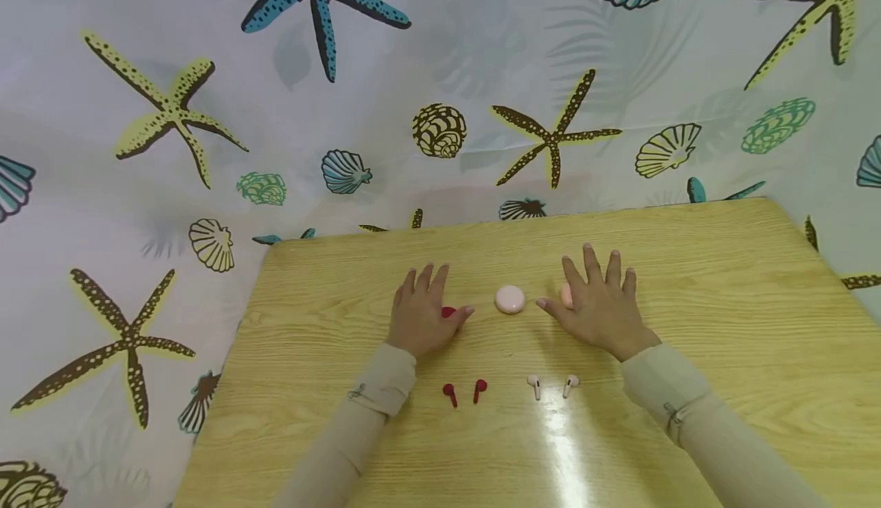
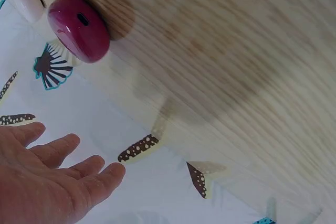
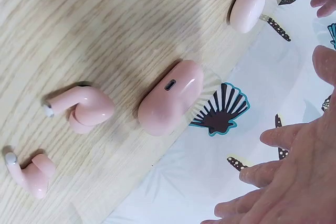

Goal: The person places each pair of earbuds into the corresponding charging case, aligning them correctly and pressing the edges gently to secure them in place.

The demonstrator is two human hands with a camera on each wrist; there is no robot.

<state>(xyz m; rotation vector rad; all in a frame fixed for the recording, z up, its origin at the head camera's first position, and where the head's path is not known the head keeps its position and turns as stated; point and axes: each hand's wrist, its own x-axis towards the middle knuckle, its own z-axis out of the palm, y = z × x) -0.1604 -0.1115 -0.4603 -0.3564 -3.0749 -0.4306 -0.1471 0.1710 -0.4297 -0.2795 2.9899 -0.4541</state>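
My left hand lies flat on the wooden table with its fingers straight, and a dark red earbud case peeks out beside its thumb. That red case shows whole in the left wrist view, apart from the spread fingers. My right hand is flat too, fingers spread. A pink case is half hidden behind its index finger. The same pink case lies free of the hand in the right wrist view. Neither hand holds anything.
A pale pink case sits between the hands. Nearer me lie two red earbuds and two pink earbuds. A sea-life patterned cloth hangs behind and around the table.
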